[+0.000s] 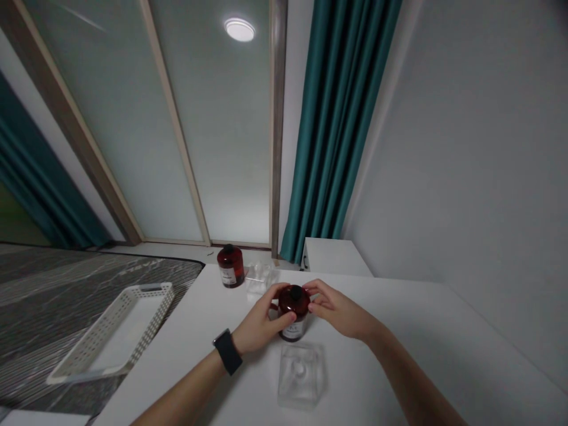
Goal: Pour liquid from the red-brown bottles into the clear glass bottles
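The left hand [261,322] pinches the dark red bottle [293,309], thumb in front. It is upright, just beyond the clear plastic tray [300,378] on the tabletop [355,378]. The right hand [339,309] bends its fingers at the bottle's right shoulder; their grip I cannot tell. Better to steady both sides gently, without tilting.

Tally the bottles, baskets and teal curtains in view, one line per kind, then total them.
Bottles: 2 (near bottle between left hand and right hand; far bottle)
Baskets: 1 (white basket)
Teal curtains: 2 (left curtain; right curtain)
Total: 5
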A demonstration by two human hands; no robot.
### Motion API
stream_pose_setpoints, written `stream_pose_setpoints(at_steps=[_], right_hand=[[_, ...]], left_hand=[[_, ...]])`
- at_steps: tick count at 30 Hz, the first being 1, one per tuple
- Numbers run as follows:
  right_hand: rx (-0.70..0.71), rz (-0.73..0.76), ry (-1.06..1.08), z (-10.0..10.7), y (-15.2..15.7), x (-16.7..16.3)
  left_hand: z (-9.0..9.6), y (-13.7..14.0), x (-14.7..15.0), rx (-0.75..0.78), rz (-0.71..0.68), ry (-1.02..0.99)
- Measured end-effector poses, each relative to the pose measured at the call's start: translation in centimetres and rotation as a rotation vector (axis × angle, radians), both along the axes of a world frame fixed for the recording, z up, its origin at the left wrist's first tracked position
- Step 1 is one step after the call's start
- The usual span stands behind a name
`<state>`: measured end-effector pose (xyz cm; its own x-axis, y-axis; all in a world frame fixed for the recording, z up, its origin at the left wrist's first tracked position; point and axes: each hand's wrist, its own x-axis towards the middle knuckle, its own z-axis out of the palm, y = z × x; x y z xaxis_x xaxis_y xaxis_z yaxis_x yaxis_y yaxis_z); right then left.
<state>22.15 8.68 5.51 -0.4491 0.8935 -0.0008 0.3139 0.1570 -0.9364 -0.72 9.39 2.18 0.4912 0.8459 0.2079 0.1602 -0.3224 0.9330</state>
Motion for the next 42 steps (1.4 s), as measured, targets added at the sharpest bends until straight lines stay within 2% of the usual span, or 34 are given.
stream_pose_setpoints(at_steps=[8, 13, 16, 20, 23, 25, 32, 37, 42], right_hand=[[0.099, 0.0, -0.043, -0.3, -0.2, -6.6], [0.171, 0.13, -0.003, -0.3, 0.6, -10.4], [0.22, 0.192, -0.077, 0.4, 0.9, -12.4], [0.391, 0.194, -0.282, 2.0, 2.0, -14.7], [0.586, 0.095, -0.408, 3.0, 4.0, -15.8], [0.644, 0.015, -0.487, 3.3, 5.9, -16.2], [0.582, -0.024, -0.552, 2.2, 11.9, -17.9], [0.511, -0.039, -0.524, 1.3, 13.6, -19.3], [0.463, 0.035, -0.425, 0.8, 15.1, -19.7]], left_hand=[[0.1, -1.2, -5.3, 0.036, 0.17, 0.007], [0.1, -2.1, -8.4, 0.07, 0.314, 0.006], [0.2, -2.3, -10.5, 0.076, 0.387, 0.025], [0.1, -2.1, -13.5, 0.06, 0.483, 0.045], [-0.2, -1.7, -15.5, 0.055, 0.569, 0.062], [-0.4, -1.2, -16.6, 0.058, 0.596, 0.059], [-0.2, 2.8, -19.0, 0.097, 0.643, 0.035], [0.4, 6.3, -19.7, 0.08, 0.614, 0.004], [0.5, 9.5, -20.5, 0.084, 0.568, -0.017]])
